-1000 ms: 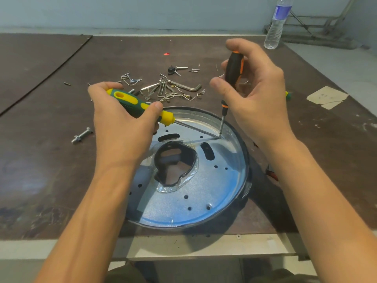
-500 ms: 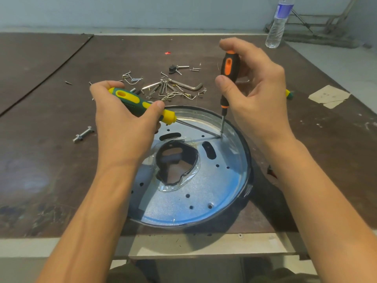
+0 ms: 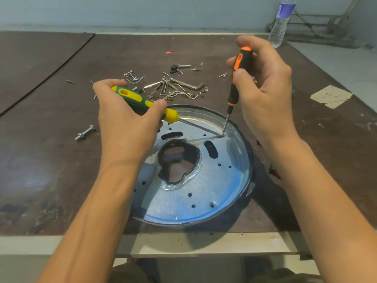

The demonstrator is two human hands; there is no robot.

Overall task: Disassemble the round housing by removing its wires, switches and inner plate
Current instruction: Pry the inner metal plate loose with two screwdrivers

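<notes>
Housing: the round housing [image 3: 249, 174] lies open side up at the near edge of the bench [image 3: 51, 144], between the two forearms.
Inner plate: the inner plate [image 3: 202, 188] sits inside it, shiny, with small holes and a black-rimmed middle opening. No wires or switches show.
Work point: both tool tips meet at one spot on the plate's far right, beside the wall.
Right hand: the right hand [image 3: 265, 94] curls its fingers round the orange-and-black screwdriver [image 3: 237, 76], held nearly upright.
Left hand: the left hand [image 3: 126, 125] grips the green-and-yellow screwdriver [image 3: 142, 103], its shaft lying low across the plate.
Change: over the last second the orange handle has turned in the fingers, and its slotted face now looks at the camera. The tips and the left tool have not shifted.
Meaning: probably a fastener is being backed out while the other tool braces, so the plate is not yet free.
Around: loose screws [image 3: 167, 89], a hex key [image 3: 191, 85] and a bolt [image 3: 85, 133] lie beyond, with a water bottle [image 3: 280, 23] at the far right.
</notes>
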